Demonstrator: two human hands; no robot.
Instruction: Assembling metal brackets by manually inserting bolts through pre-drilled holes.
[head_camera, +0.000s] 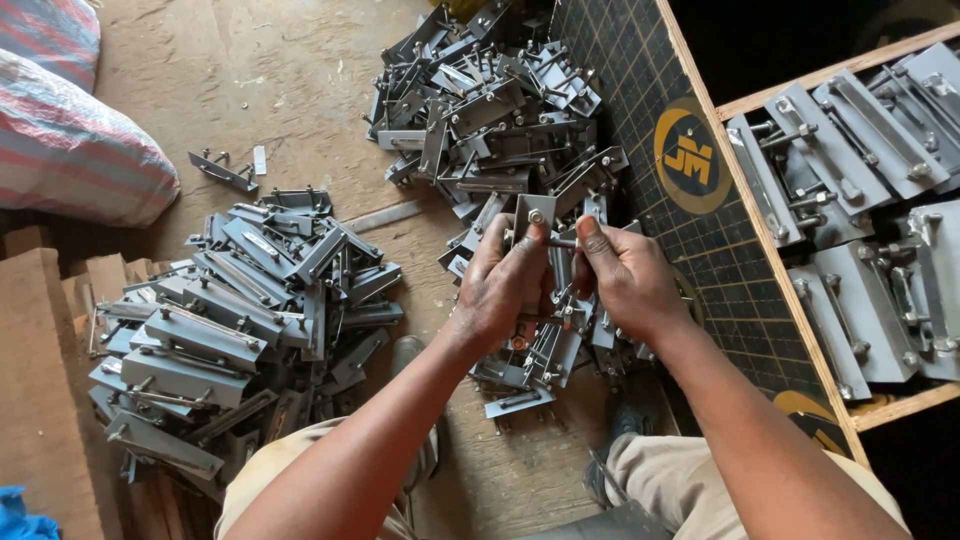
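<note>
My left hand (508, 285) grips a grey metal bracket (533, 212) with a bolt and nut at its top, held upright over the floor. My right hand (622, 280) pinches a thin metal rod or bolt (562, 242) that sticks out sideways from the bracket. Both hands touch each other around the part. Directly beneath them lies a pile of similar grey brackets (500, 120) that stretches away from me. The lower part of the held bracket is hidden by my fingers.
A second heap of grey brackets (235, 320) lies at the left on the dirt floor. A wooden crate (780, 270) with stacked brackets (860, 200) stands at the right. Striped sacks (70, 140) sit at the top left, wooden blocks (40, 380) at the left edge.
</note>
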